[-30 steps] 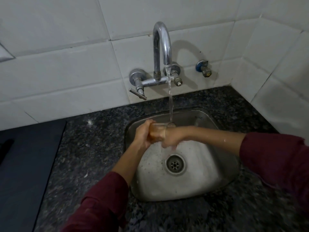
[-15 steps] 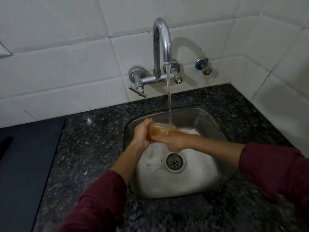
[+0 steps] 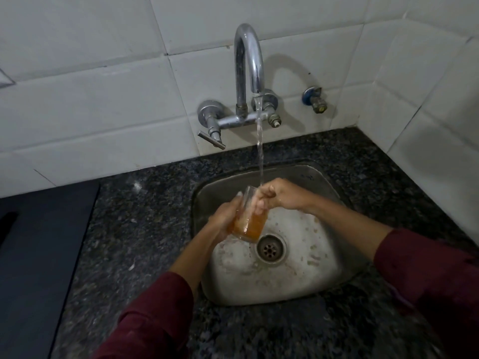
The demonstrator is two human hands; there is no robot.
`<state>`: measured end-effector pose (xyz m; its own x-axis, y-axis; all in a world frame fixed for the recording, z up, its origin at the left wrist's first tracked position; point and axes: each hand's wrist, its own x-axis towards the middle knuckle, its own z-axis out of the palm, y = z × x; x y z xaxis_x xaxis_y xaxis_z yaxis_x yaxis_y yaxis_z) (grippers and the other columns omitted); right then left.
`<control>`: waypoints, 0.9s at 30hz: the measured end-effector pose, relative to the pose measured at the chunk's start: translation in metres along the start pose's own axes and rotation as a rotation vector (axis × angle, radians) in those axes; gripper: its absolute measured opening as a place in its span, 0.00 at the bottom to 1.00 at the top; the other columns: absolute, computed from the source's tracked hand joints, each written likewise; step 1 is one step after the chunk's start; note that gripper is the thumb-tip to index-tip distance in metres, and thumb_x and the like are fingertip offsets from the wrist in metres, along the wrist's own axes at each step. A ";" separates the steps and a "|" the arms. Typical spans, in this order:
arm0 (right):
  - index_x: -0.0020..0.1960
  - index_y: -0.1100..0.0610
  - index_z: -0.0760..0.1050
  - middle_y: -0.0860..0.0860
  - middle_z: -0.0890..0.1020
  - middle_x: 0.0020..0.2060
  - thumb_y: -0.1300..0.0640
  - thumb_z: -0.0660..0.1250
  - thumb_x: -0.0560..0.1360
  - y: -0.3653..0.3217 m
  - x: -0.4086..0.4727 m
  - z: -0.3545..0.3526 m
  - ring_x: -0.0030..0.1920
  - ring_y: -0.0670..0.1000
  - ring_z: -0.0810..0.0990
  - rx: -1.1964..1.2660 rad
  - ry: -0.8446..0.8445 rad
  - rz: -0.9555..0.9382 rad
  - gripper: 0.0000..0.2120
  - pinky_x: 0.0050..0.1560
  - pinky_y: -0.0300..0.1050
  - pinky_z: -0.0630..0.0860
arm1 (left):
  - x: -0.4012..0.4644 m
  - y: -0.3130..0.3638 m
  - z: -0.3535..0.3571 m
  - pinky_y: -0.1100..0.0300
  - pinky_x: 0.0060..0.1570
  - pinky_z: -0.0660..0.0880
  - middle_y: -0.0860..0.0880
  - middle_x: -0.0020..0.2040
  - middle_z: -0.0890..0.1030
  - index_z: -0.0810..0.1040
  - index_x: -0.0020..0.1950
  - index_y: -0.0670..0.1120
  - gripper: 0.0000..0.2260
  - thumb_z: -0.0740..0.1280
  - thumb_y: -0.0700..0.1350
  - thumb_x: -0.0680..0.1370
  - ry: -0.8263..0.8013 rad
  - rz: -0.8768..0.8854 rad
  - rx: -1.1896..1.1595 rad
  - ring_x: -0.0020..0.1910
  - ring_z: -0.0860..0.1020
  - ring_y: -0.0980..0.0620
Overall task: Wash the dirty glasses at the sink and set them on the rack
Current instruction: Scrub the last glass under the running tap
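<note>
One glass (image 3: pixel 248 218) at frame centre, over steel sink (image 3: pixel 324 288), mouth tilted up under tap stream (image 3: pixel 260 149) to fill. Left hand (image 3: pixel 225 218) fingers wrapped around body; right hand (image 3: pixel 276 194) fingers curled at rim, likely rubbing inside. Amber residue pooled low.

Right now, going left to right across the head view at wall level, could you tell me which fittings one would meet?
Lever tap handle → arched faucet spout → running water stream → capped brass valve end → small blue-collared wall valve.
</note>
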<state>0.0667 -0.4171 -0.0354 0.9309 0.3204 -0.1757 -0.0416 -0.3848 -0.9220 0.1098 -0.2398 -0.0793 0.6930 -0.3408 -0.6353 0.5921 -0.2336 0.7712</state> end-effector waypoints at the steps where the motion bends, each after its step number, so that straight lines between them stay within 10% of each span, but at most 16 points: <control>1: 0.47 0.66 0.79 0.51 0.85 0.36 0.65 0.67 0.74 0.002 0.001 0.001 0.41 0.48 0.83 0.086 -0.010 0.020 0.05 0.48 0.42 0.79 | 0.001 0.001 0.001 0.48 0.57 0.77 0.40 0.52 0.84 0.81 0.55 0.45 0.22 0.56 0.59 0.81 -0.059 0.011 -0.018 0.53 0.81 0.43; 9: 0.48 0.58 0.74 0.50 0.76 0.33 0.58 0.63 0.77 0.016 0.004 0.014 0.37 0.49 0.76 0.389 0.094 0.284 0.04 0.42 0.48 0.77 | 0.002 -0.005 0.008 0.50 0.37 0.80 0.35 0.58 0.79 0.71 0.68 0.43 0.28 0.56 0.62 0.79 -0.316 -0.203 -0.245 0.45 0.83 0.39; 15: 0.55 0.59 0.77 0.51 0.77 0.38 0.52 0.62 0.78 0.024 0.008 0.021 0.38 0.49 0.76 0.362 0.158 0.400 0.12 0.39 0.46 0.76 | -0.004 -0.001 0.016 0.56 0.29 0.80 0.37 0.42 0.83 0.78 0.54 0.40 0.20 0.57 0.54 0.79 -0.366 -0.287 -0.344 0.33 0.83 0.42; 21: 0.46 0.57 0.75 0.50 0.76 0.34 0.58 0.57 0.80 0.024 0.003 0.021 0.36 0.47 0.75 0.362 0.189 0.338 0.09 0.36 0.43 0.74 | 0.008 -0.014 0.012 0.49 0.51 0.77 0.40 0.69 0.73 0.71 0.71 0.46 0.27 0.59 0.61 0.78 -0.378 -0.228 -0.379 0.63 0.74 0.41; 27: 0.41 0.54 0.75 0.49 0.77 0.34 0.61 0.58 0.80 0.019 -0.004 0.015 0.36 0.44 0.76 0.314 0.229 0.037 0.12 0.41 0.38 0.71 | 0.000 -0.014 0.002 0.42 0.51 0.78 0.39 0.57 0.81 0.75 0.65 0.45 0.25 0.72 0.52 0.71 -0.550 -0.033 -0.188 0.51 0.81 0.39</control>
<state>0.0570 -0.4132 -0.0576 0.9820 0.0965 -0.1622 -0.1528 -0.0973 -0.9834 0.1006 -0.2384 -0.0906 0.3874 -0.7704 -0.5064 0.7077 -0.1036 0.6989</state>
